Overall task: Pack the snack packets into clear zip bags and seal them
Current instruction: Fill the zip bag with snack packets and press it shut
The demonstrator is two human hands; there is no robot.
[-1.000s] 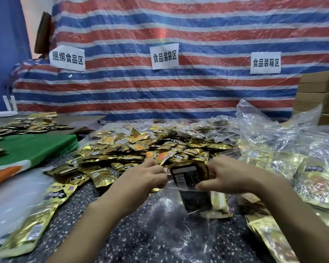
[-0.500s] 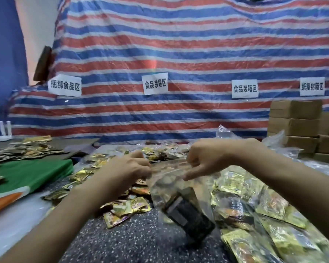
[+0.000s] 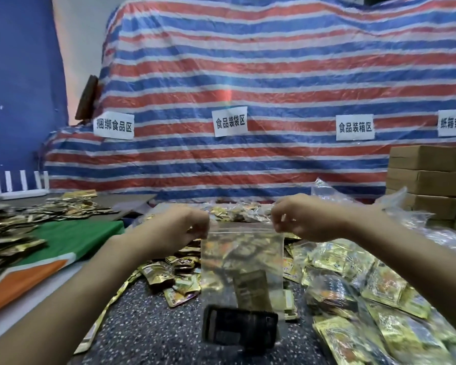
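Before a red, white and blue striped tarpaulin [image 3: 274,75], a clear plastic zip bag [image 3: 242,248] hangs upright over a dark speckled tabletop [image 3: 148,325] strewn with gold foil snack packets [image 3: 169,275]. The left hand [image 3: 179,227] and right hand [image 3: 300,219] each pinch one top corner, fingers curled. A dark rectangular packet [image 3: 240,329] lies at the bag's bottom, apparently inside it.

A red, white and blue striped tarp [image 3: 274,61] fills 10 to 2 o'clock, with four white signs [image 3: 230,124] in a row across it. A blue wall [image 3: 19,88] stands at 10 o'clock, with a brown board [image 3: 87,98] at the tarp's left edge. Boxes [image 3: 427,180] are stacked at 3 o'clock, a white router [image 3: 21,189] sits at 9 o'clock, and a green and orange cloth [image 3: 71,238] lies at 8 o'clock beside the speckled table [image 3: 148,325].
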